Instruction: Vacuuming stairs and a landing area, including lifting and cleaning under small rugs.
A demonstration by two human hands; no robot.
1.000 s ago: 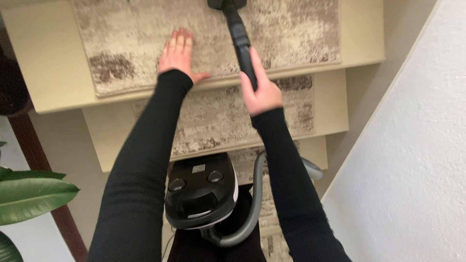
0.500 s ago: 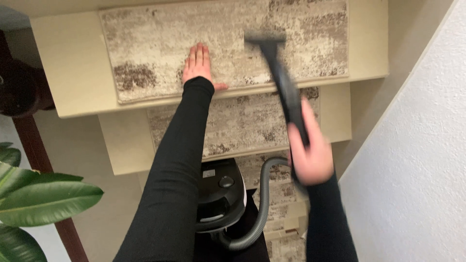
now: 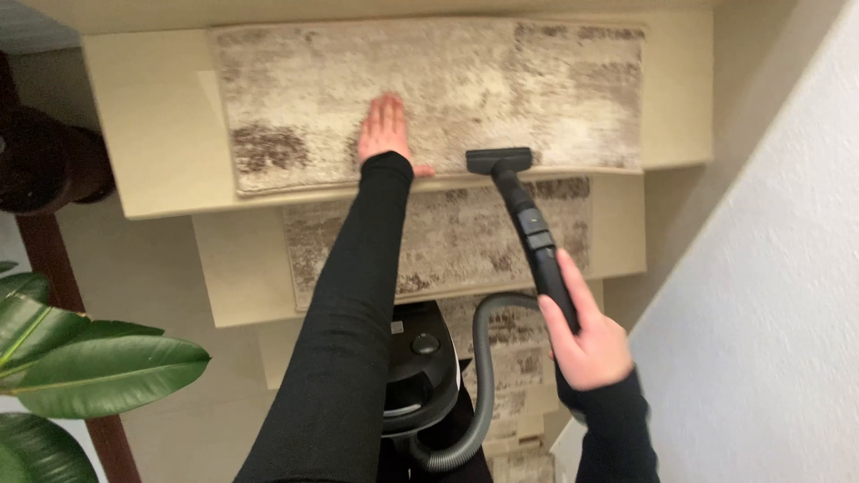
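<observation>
While the left hand (image 3: 385,130) lies flat with open fingers on the soft stair mat (image 3: 429,94), the right hand (image 3: 586,344) is closed around the stiff, probably light vacuum wand (image 3: 537,246), a good holding place.

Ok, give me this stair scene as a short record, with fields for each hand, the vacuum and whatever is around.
left hand: flat, palm down on the top mat
right hand: gripping the black wand
nozzle: on the top mat near its front edge
hose: grey, curving from the wand down to the vacuum body
vacuum body: black, on a lower step
steps: cream, each with a patterned beige mat
plant: large green leaves at lower left
wall: white, textured, on the right
</observation>
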